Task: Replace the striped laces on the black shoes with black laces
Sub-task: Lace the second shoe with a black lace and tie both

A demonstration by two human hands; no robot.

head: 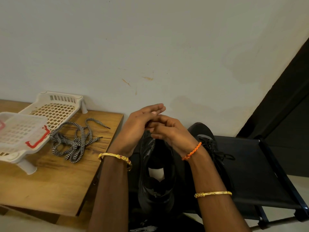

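Two hands [157, 124] at toe end of near black shoe [156, 173]: lacing with black lace under way, by the look of it.

Left hand [140, 124]: fingers near straight, tips against right hand [172, 133]; right fingers curled inward, apparently pinching something thin; lace itself not visible, so grasp uncertain. Near shoe upright between forearms, opening toward camera. Second black shoe [209, 139] just beside on dark rack [260, 164], already carrying black laces [215, 148]. Striped laces [75, 143] off both shoes, heaped on wooden table [50, 181] beside white basket tray [55, 111] and clear plastic box [20, 129]. Advised for this step: keep both lace ends equal, feed tip-first through each eyelet, flatten twists before tightening, match pattern of finished shoe.
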